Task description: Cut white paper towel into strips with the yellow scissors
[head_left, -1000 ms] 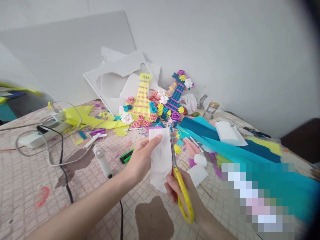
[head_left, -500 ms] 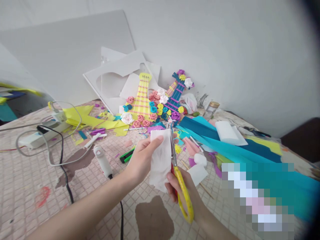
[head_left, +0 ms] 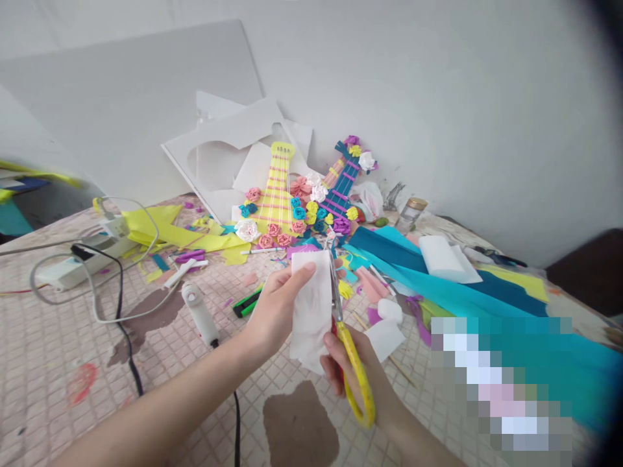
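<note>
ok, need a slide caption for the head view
Left hand holds white paper; right hand holds scissors along its edge.

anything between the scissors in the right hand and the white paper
Nothing visible: the scissors in the right hand have their blades along the edge of the white paper. The left hand holds the paper left of the blades.

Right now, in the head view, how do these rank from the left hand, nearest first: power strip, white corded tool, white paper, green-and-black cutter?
1. White paper: held in the left hand.
2. Green-and-black cutter: just left of that hand.
3. White corded tool: farther left.
4. Power strip: farthest left, toward the back.
</note>
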`<action>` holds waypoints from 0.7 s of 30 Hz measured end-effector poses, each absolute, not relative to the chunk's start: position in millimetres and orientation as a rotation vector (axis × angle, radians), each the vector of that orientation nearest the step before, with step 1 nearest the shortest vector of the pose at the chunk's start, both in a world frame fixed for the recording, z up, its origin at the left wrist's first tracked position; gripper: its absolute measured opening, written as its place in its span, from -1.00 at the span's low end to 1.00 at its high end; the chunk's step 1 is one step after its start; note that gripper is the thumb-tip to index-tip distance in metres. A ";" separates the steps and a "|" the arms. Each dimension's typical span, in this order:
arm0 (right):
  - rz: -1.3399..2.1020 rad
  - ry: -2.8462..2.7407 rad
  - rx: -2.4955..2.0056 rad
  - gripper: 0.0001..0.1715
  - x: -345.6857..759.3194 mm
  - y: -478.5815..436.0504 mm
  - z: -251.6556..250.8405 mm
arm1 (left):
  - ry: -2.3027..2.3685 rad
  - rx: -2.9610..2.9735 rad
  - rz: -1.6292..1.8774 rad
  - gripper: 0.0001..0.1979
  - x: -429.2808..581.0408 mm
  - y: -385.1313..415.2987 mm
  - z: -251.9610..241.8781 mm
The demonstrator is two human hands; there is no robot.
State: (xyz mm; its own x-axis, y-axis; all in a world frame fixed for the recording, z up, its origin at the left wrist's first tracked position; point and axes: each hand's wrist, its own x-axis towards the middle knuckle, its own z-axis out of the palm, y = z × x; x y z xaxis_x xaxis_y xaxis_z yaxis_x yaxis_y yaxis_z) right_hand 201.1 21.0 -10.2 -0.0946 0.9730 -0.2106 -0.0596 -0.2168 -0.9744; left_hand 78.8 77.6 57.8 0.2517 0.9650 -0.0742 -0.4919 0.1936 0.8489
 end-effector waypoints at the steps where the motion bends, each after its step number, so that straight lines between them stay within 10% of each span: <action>1: 1.491 -1.101 -1.250 -0.50 201.8 20.9 -10.6 | 0.726 0.792 1.158 -0.80 79.5 78.1 58.1; 13: 1.940 -1.013 -1.024 -0.23 207.4 29.6 -12.2 | 0.635 0.507 1.006 -0.72 79.9 94.6 52.7; 21: 2.009 -0.882 -0.941 -0.39 212.7 31.7 -10.1 | 0.670 0.537 1.140 -0.76 69.4 111.7 53.0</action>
State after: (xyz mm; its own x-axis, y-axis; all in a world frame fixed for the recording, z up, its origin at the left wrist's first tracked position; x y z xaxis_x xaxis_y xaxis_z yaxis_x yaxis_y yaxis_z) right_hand 212.7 31.7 -10.1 -0.4605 0.8277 -0.3205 -0.3243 -0.4930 -0.8073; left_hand 69.4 111.7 53.0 0.2639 0.9421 -0.2070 -0.6391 0.3315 0.6940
